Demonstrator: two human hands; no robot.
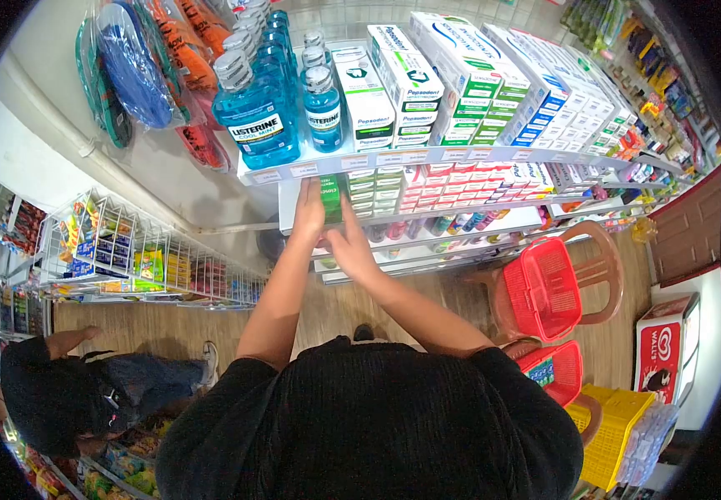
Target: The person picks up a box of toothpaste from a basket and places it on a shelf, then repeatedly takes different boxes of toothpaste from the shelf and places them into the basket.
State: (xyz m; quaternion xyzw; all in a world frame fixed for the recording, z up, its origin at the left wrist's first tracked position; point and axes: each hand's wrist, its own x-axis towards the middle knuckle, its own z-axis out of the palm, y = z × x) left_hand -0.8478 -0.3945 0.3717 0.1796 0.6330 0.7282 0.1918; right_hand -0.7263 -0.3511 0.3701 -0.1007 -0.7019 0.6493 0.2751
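Note:
A green toothpaste box [330, 197] stands at the left end of the second shelf, partly under the top shelf's edge. My left hand [309, 208] lies along its left side with the fingers stretched upward and pressed to it. From the right, my right hand [349, 244] grips the same box, its fingers against the right side and the thumb pointing toward my left hand. Beside the green box are stacked green-and-white boxes [362, 197]. How many green boxes are between my hands is hidden.
Above stand Listerine bottles [256, 125] and Pepsodent boxes [406, 83]. Red baskets [541, 287] rest on brown chairs [600, 275] at right, near yellow crates [614, 429]. A wire rack [127, 250] stands left. Another person [119, 392] is at lower left.

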